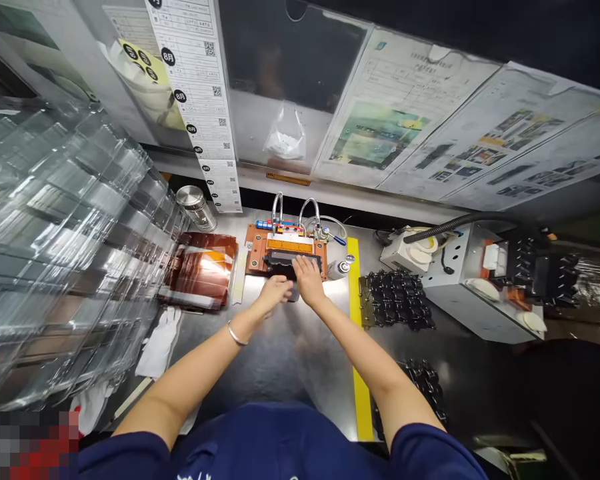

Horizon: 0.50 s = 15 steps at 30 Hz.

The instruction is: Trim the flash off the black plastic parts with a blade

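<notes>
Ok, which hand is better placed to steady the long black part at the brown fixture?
Probably the right hand: it reaches over the long black part, while the left hand sits nearer the body, before the brown fixture.

Glare whitens the glossy reddish-brown plastic sheets (200,270) and sheens the grey metal tabletop (280,380); blur smears the stacked clear plastic trays (70,253) at left; the near right is dim; wide-angle distortion stretches the edges.

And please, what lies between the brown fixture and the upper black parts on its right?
The head view shows a small bottle beside the fixture, then the yellow strip, just before the black parts.
</notes>
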Each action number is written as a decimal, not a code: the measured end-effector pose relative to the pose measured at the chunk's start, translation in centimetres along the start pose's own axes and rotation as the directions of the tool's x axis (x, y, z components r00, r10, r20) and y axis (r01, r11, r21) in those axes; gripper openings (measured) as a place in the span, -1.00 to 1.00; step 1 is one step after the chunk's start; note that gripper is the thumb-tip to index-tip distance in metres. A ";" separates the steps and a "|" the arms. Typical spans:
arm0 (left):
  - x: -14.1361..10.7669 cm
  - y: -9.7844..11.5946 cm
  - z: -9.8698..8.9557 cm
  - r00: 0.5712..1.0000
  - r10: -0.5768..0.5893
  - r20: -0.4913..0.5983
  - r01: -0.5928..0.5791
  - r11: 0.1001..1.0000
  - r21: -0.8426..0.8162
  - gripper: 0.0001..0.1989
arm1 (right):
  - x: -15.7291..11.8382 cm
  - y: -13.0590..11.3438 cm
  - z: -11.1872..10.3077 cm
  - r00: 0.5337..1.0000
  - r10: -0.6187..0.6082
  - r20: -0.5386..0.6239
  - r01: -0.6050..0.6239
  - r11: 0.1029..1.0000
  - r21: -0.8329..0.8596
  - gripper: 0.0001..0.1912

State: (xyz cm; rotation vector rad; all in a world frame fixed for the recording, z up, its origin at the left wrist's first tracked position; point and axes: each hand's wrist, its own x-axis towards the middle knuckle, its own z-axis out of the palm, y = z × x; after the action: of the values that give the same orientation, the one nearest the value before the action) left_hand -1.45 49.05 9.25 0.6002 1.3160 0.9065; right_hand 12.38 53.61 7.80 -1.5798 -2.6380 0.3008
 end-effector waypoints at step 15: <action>11.9 0.1 -3.8 0.561 0.566 0.604 -0.584 -0.246 0.773 -0.60 | 5.5 10.5 -4.9 0.908 0.407 0.100 -0.363 0.883 -0.298 -0.57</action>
State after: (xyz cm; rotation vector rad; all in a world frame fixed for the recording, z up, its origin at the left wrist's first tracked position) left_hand -5.09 58.63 2.06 2.6012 1.4662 0.5550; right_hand 19.54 63.95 10.26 -2.2694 -2.5412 0.0778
